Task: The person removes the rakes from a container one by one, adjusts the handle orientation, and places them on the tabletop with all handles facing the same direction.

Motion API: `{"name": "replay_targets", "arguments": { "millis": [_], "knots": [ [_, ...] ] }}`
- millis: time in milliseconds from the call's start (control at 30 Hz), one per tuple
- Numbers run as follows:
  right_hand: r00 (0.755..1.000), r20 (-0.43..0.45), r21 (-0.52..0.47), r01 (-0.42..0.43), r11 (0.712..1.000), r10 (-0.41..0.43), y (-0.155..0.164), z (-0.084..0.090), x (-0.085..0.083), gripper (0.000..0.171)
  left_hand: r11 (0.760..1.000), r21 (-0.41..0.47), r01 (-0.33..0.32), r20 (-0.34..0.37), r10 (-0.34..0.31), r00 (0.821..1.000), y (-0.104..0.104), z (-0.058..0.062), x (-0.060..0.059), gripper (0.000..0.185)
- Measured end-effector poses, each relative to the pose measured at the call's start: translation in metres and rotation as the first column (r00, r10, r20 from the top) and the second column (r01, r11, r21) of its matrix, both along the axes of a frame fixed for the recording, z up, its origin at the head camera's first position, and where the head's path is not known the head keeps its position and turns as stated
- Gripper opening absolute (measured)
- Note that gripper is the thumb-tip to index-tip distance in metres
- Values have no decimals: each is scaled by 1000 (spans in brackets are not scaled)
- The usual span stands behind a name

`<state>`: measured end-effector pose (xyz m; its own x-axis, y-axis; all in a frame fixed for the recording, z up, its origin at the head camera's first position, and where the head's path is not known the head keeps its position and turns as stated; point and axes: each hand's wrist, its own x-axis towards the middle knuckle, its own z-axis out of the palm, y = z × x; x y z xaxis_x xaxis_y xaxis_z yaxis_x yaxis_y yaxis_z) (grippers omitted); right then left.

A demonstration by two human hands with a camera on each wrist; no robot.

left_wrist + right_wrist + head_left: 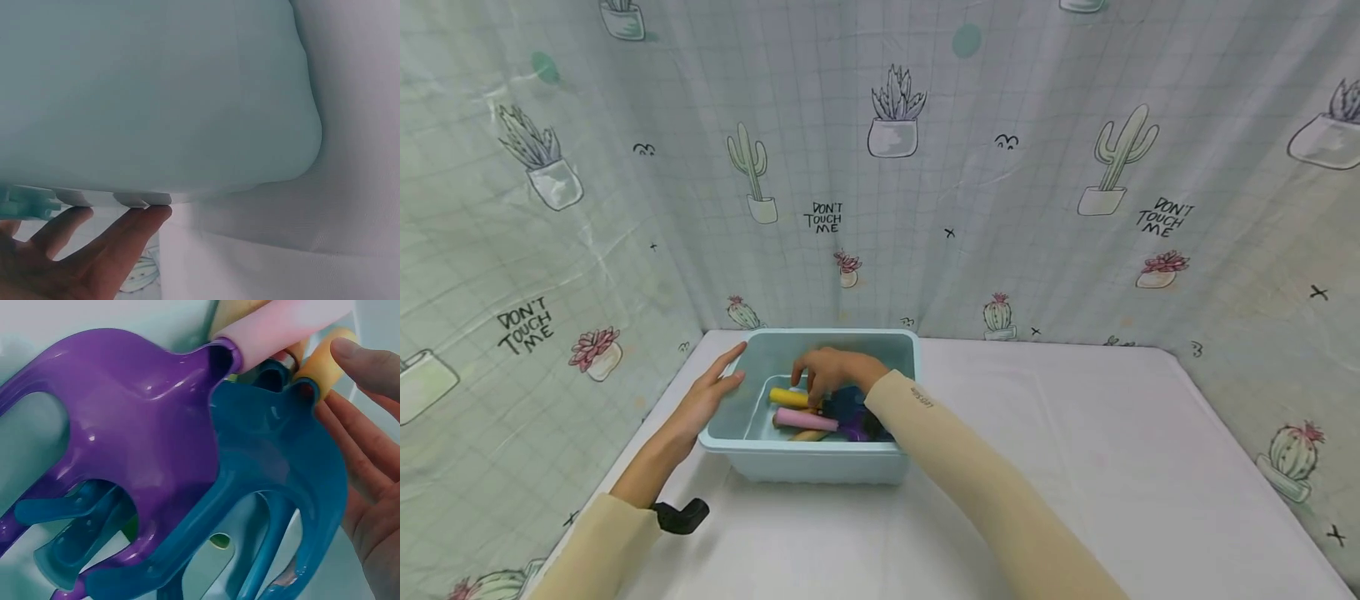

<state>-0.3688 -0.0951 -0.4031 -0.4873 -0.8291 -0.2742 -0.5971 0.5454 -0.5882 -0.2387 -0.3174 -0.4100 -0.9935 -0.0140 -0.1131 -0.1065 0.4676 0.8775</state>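
Inside a light blue plastic bin (820, 462) lie several toy rakes. One has a purple head (137, 412) and a pink handle (805, 419); another has a blue head (275, 450) and a yellow handle (790, 397). My right hand (835, 371) reaches down into the bin at the yellow handle. In the right wrist view its thumb overlaps that handle, while the other fingers extend beside the blue head. My left hand (703, 404) rests against the bin's left rim with thumb and index finger spread. Its straight fingertips (157, 214) meet the bin's edge in the left wrist view.
The bin stands on a white-covered table (1037, 433), toward its back left. A cactus-print curtain (940, 208) encloses the table at the back and sides. More blue and green pieces lie beneath the rake heads. A black strap piece (681, 517) juts from the left wrist.
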Motion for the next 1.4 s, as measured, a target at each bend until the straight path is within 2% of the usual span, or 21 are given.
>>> {"name": "replay_targets", "arguments": {
  "millis": [100, 300, 733, 967, 1167, 1400],
  "knots": [
    [1000, 4, 8, 9, 1000, -9, -1, -2, 1, 44, 1000, 4, 1, 1, -1, 1000, 0, 0, 1, 64],
    [999, -44, 50, 11, 999, -9, -4, -2, 3, 41, 1000, 24, 2, -9, -2, 1000, -2, -1, 3, 64],
    [993, -96, 100, -61, 993, 71, -9, -4, 2, 50, 1000, 3, -11, 22, 11, 1000, -6, -4, 3, 63],
    [980, -169, 79, -96, 992, 108, -9, 0, -2, 53, 1000, 10, -6, 6, 6, 1000, -5, -2, 4, 64],
    [976, -205, 23, -73, 997, 76, -3, 5, -5, 54, 1000, 9, 6, -25, -5, 1000, -2, 0, 3, 64],
    [972, -228, -30, -71, 997, 63, -1, 7, -5, 52, 1000, 17, -2, -14, 2, 1000, 0, 0, 2, 63]
  ]
}}
